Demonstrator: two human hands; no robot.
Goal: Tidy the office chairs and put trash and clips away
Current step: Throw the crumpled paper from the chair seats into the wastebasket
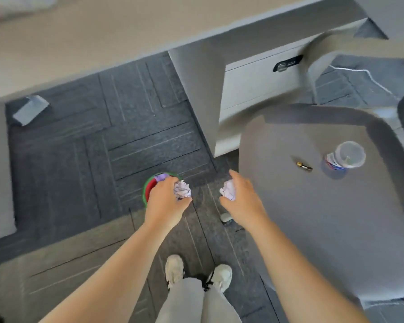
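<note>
My left hand (166, 201) is shut on a crumpled ball of pale purple paper (182, 189), held just above a small bin with a green rim and red inside (147, 187) on the floor. Another purple paper lies in the bin. My right hand (240, 197) grips a second crumpled paper ball (228, 189) to the right of the bin, beside the grey office chair seat (313, 217). On the seat rest a clear plastic cup with coloured clips (346, 157) and a small black binder clip (304, 167).
A beige desk edge (103, 43) runs across the top, with a white drawer unit (254, 85) under it. A grey flat object (30, 109) lies on the dark carpet at the left. My shoes (196, 273) are at the bottom.
</note>
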